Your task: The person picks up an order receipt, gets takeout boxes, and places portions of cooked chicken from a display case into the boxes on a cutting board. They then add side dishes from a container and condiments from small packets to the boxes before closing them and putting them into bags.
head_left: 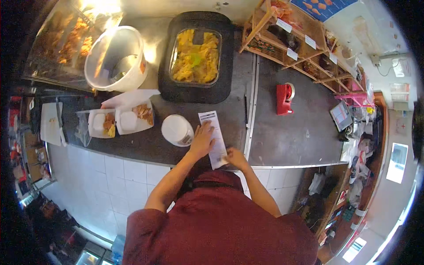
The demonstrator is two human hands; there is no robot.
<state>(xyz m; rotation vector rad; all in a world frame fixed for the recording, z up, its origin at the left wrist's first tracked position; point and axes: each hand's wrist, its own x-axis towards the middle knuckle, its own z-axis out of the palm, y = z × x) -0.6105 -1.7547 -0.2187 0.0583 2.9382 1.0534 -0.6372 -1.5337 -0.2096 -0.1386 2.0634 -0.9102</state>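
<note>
A long printed paper slip (217,145) lies at a slant on the dark countertop before me, its lower end by the counter's front edge. My left hand (202,140) rests on its upper left part, palm down with fingers spread. At the slip's lower right edge, my right hand (236,158) has curled fingers; whether they pinch the paper is unclear. Just left of my left hand is a round white kitchen scale (177,130) with a small display. To the right of the slip lies a thin black pen-like stick (246,111).
Left stand open takeaway boxes (134,116) with food, a cutting board (51,124) bearing a knife, and a white bucket (116,59). Behind is a black-framed tray (196,94) of yellow food. A red tape dispenser (284,99), a wooden rack (298,49) and a tablet (341,116) stand right.
</note>
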